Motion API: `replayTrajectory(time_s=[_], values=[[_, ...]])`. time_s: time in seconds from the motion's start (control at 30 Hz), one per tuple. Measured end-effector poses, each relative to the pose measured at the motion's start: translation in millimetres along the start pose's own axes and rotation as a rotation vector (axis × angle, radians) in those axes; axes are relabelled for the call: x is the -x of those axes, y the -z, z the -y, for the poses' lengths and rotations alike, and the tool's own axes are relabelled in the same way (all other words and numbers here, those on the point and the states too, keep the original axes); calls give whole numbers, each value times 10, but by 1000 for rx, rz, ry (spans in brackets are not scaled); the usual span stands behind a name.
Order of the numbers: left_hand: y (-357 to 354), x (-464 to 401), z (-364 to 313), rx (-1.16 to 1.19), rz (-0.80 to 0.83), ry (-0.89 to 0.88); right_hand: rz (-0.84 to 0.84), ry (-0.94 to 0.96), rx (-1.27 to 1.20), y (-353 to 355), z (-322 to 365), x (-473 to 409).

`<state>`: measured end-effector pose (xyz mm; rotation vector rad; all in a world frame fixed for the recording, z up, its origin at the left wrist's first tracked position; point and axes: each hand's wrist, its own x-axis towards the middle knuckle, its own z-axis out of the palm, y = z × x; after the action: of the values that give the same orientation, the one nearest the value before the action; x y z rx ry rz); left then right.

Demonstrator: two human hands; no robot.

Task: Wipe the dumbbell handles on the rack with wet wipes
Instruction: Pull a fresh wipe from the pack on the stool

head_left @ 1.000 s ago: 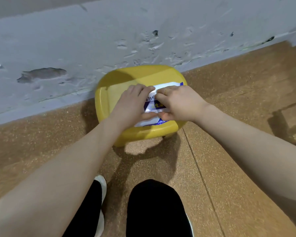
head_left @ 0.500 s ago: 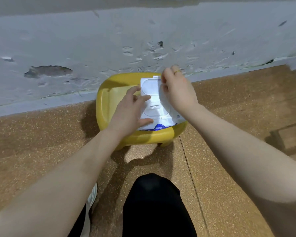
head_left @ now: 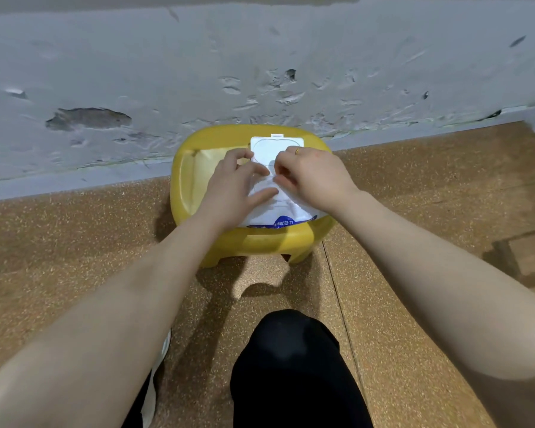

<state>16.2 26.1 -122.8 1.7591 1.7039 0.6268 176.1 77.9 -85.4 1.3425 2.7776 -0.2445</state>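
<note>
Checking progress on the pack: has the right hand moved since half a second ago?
Yes. The right hand dropped from the yellow plastic stool's far edge toward the white wet-wipe pack's opening.

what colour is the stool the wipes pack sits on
Yellow; the stool under the wet wipes pack shows clearly in the head view.

At frame centre, the left hand (head_left: pixel 229 186) is pressing the wet-wipe pack (head_left: pixel 275 211) onto a yellow stool (head_left: pixel 260 242) while the right hand (head_left: pixel 312 177) is pinching at its opening beneath the flipped-up lid (head_left: pixel 269 146).
</note>
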Motion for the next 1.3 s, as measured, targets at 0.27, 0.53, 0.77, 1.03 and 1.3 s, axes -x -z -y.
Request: replayTrajectory(time_s=[0.27,0.53,0.77,1.03,1.3], values=[[-79,-95,-33,21,-98,53,-26,0,-91,-44,63,65],[-86,-51,-32,53,-137,64,109,-14,-25,-44,54,18],[-118,-10,-61,37,-168,57,125,-27,51,28,100,-11],[-128,-7,-48,32,-177,46,103,-23,9,106,154,-14],[-151,-15,-31,114,-171,40,-188,-235,-704,-135,-57,178]])
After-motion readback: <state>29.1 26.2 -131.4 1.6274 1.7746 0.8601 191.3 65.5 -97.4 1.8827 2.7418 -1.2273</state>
